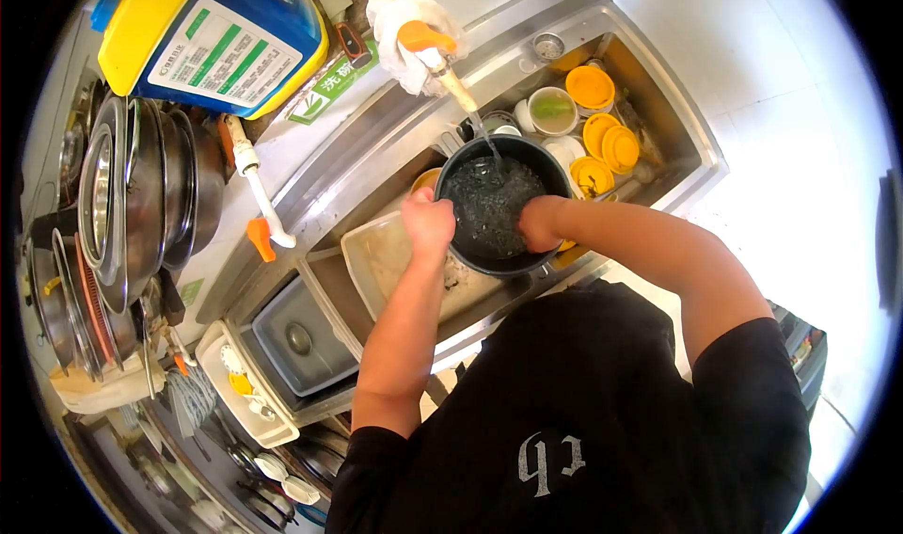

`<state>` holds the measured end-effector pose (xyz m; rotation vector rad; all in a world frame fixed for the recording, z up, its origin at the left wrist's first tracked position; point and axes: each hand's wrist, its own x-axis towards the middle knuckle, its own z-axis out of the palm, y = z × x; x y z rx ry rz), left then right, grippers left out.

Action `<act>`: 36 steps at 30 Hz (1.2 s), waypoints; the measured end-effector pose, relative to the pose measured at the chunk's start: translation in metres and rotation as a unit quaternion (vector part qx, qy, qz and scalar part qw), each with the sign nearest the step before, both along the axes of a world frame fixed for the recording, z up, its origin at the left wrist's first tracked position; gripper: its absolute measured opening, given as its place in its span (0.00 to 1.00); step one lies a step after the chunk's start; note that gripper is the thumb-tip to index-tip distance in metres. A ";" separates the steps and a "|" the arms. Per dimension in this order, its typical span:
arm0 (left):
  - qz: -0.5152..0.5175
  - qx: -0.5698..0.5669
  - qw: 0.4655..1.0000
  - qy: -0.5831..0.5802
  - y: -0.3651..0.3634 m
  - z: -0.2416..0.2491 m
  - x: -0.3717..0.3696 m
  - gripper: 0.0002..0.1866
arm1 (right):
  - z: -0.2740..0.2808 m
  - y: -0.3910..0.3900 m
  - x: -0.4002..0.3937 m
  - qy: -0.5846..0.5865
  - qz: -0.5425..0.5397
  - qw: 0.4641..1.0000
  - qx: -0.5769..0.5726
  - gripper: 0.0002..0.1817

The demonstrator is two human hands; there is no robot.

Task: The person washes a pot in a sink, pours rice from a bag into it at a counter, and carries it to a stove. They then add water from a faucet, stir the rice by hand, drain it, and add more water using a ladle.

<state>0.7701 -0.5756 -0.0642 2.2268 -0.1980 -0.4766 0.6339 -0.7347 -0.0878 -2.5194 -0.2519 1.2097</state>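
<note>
Left hand (429, 223) is gripping the pot (495, 265) by its rim under the tap (458, 90), over the sink (673, 111), right hand (541, 223) is reaching inside, finger closure hidden; running water (484, 191) or tilting could be risking overflow.

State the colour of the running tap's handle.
The handle is orange, clearest in the head view.

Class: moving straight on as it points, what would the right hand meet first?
Past the water, the right hand would probably meet the inside of the pot; wall or bottom is unclear.
</note>
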 end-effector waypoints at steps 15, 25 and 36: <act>0.011 -0.006 1.000 0.000 0.004 -0.016 -0.010 0.03 | -0.018 0.003 -0.005 0.033 0.022 0.999 -0.010 0.23; 0.030 -0.040 0.998 -0.023 0.013 -0.052 -0.005 0.08 | -0.026 0.004 -0.005 0.014 -0.009 1.000 0.017 0.22; 0.030 0.001 0.999 -0.025 -0.002 -0.012 -0.014 0.04 | -0.018 0.003 -0.005 0.018 -0.023 0.999 0.012 0.22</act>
